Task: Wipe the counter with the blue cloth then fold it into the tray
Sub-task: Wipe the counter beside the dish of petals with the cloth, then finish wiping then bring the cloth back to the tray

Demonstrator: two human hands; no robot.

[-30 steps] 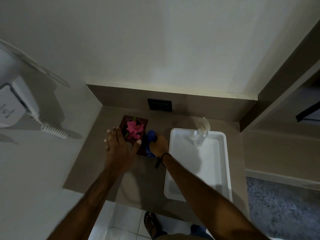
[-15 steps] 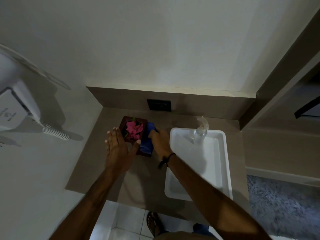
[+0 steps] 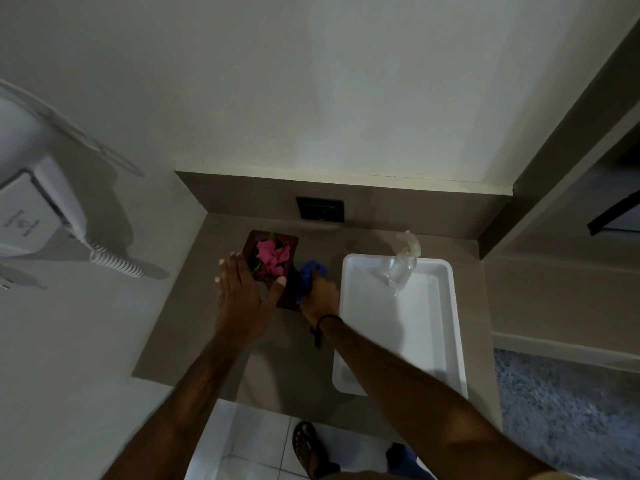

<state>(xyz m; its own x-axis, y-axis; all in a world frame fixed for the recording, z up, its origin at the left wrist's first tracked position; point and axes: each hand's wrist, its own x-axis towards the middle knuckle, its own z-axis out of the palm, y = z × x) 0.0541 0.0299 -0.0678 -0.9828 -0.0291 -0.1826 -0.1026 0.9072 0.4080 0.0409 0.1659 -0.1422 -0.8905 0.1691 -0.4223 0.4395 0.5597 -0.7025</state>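
Head view: looking straight down on a narrow brown stone-look counter (image 3: 221,327) set in a wall corner.
Right hand (image 3: 320,297): bunching the crumpled blue cloth (image 3: 311,277) in a closed fist, cloth sticking out past the knuckles; fingers are curling around it, exact fingertip positions hidden underneath.
Cloth location: sitting on the counter in the gap between the dark red-brown square dish of pink petals (image 3: 272,261) and the white rectangular plastic tray (image 3: 446,341), touching or nearly touching the dish's right edge.
Why there: likely working the strip beside the dish, the spot it blocks.
Left hand (image 3: 242,297): lying flat, fingers pressed side by side, thumb spread out against the dish's near edge. Reads as bracing the dish so the wipe isn't shoving it.
Tray: sitting on the right part of the counter, near end hanging over the front edge; a clear plastic spray bottle (image 3: 401,266) is lying at its far end.
Tray placement: right beside the wiping hand, so the drop-off is a short reach.
Stage: wiping in progress, judging by the grip; cloth not yet folded, not in the tray.
Risk: knocking petals out, or nudging the overhanging tray.
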